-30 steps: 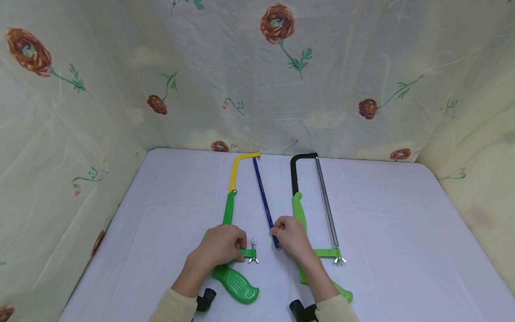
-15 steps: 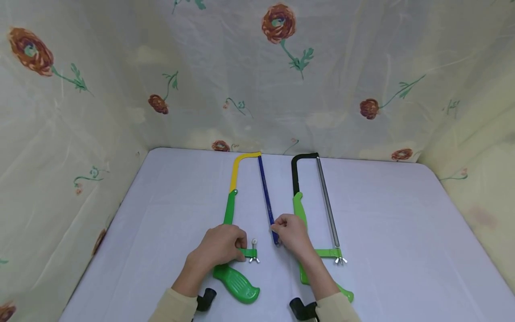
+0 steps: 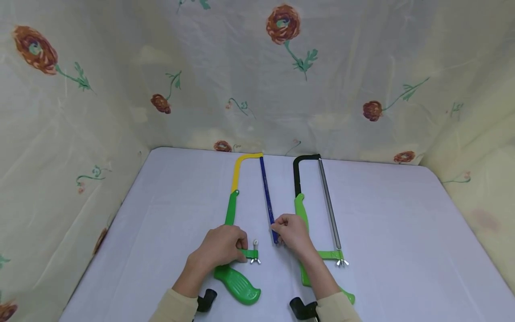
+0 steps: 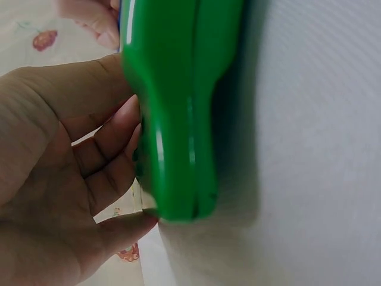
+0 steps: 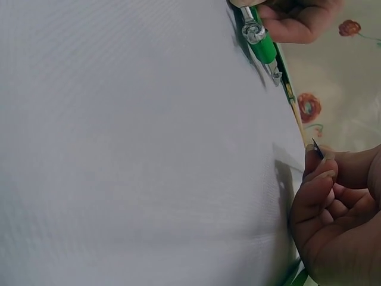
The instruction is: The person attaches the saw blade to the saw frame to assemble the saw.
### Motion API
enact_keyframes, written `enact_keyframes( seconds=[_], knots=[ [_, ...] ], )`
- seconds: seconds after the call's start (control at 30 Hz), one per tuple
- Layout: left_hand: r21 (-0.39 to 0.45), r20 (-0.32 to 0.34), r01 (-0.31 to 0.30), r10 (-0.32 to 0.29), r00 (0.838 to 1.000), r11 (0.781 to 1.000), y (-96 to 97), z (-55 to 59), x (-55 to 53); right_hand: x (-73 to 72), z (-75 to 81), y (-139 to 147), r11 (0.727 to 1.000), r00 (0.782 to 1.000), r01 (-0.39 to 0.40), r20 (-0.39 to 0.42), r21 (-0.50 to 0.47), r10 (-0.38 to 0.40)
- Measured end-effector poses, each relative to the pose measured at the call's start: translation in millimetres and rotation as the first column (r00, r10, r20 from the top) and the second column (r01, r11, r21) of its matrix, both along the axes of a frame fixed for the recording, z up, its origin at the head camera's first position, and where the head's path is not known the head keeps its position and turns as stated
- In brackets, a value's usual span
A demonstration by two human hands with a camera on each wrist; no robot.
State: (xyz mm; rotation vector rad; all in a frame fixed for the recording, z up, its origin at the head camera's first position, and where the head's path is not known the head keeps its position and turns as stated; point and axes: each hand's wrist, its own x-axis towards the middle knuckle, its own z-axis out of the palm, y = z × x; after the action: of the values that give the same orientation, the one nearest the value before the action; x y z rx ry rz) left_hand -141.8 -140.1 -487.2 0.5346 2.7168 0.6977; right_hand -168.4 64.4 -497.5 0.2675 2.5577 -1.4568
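A hacksaw frame with a green handle (image 3: 238, 286) and a yellow front arm (image 3: 236, 173) lies flat on the white-covered table. My left hand (image 3: 221, 245) grips its green part just above the handle. In the left wrist view the handle (image 4: 172, 119) fills the middle, fingers touching its side. My right hand (image 3: 293, 233) pinches a blue hacksaw blade (image 3: 266, 188) near its lower end. The blade's far end meets the yellow arm's tip; whether it is hooked there I cannot tell. Its near end lies apart from the frame's bolt and wing nut (image 3: 255, 255).
Just to the right lies a second hacksaw with a black arm (image 3: 297, 176), a grey blade (image 3: 330, 203) and a light green handle (image 3: 347, 295), partly under my right forearm. Floral cloth (image 3: 193, 89) rises behind the table (image 3: 394, 223) and at both sides.
The blue blade's far end has shifted right and slightly up, from beside the yellow arm's tip to meeting it. Both hands stay nearly where they were, holding the same things.
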Motion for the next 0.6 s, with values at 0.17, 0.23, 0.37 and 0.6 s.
enact_keyframes(
  seconds=[0.17, 0.23, 0.37, 0.6],
  knots=[
    [0.008, -0.007, 0.003, -0.003, 1.000, 1.000, -0.3, 0.8, 0.5, 1.1, 4.1, 0.1, 0.997, 0.999, 0.019, 0.040, -0.068, -0.016],
    [0.012, -0.009, 0.003, -0.003, 1.000, 1.000, -0.3, 1.1, 0.5, 1.7, 5.0, 0.6, 0.995, 0.999, 0.020, 0.051, -0.098, -0.015],
    [0.014, -0.004, 0.001, -0.001, 1.000, 1.000, 0.0, 1.6, 0.5, 1.2, 3.7, 2.4, 0.985, 0.997, 0.024, 0.075, -0.171, -0.011],
    [0.016, 0.009, -0.011, 0.011, 1.000, 1.000, 0.7, 2.1, 1.1, 0.4, 4.8, 4.9, 0.960, 0.993, 0.038, 0.118, -0.276, -0.005]
  ],
)
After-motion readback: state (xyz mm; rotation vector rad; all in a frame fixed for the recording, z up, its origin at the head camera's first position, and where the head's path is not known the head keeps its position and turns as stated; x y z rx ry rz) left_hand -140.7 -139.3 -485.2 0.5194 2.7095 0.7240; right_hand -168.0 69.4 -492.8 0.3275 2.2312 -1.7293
